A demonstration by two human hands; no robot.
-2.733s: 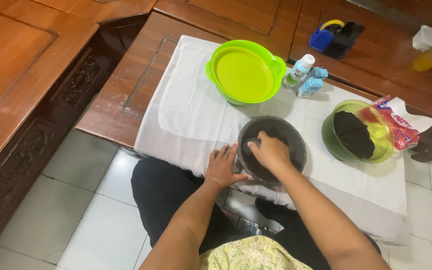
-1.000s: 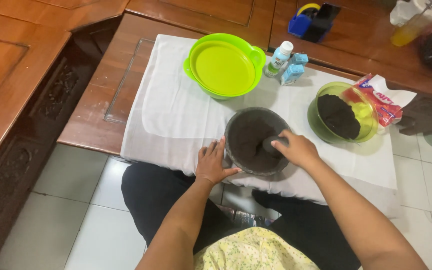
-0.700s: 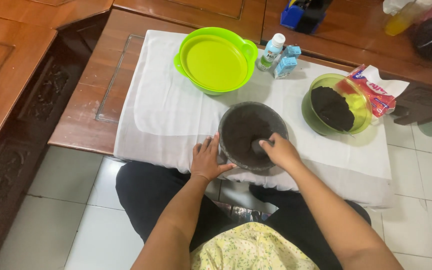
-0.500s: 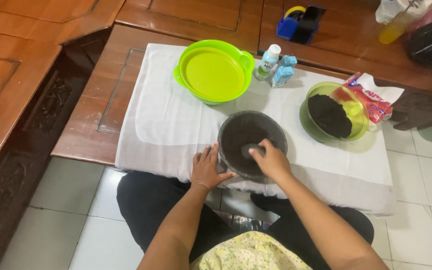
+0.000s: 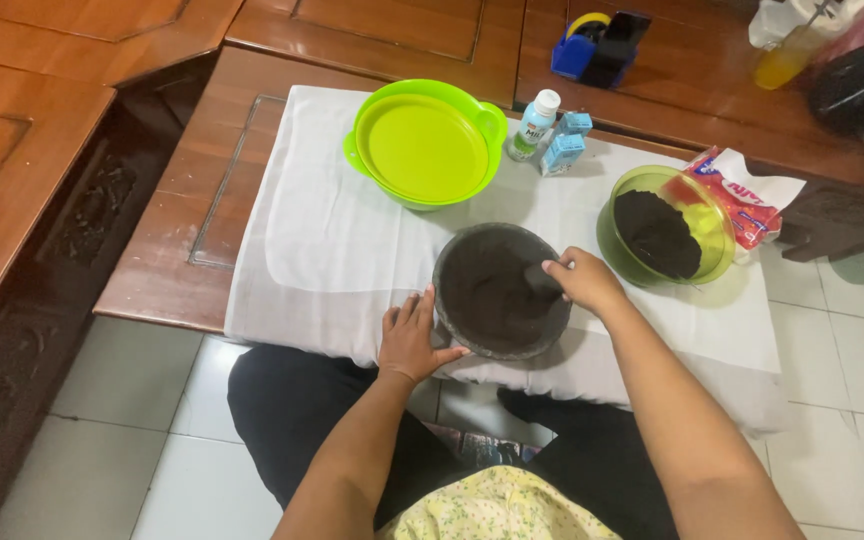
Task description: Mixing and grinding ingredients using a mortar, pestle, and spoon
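Now the left hand lies open and flat against the dark stone mortar, while the right hand is closed around a pestle inside it.

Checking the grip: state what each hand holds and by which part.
Right hand grips a dark pestle by its upper end; left hand steadies the stone mortar at its rim.

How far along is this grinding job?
Done: dark material already lies in the stone mortar. In hand: the right hand holds a pestle inside it while the left hand steadies the rim. Left: the green bowl holds more dark powder.
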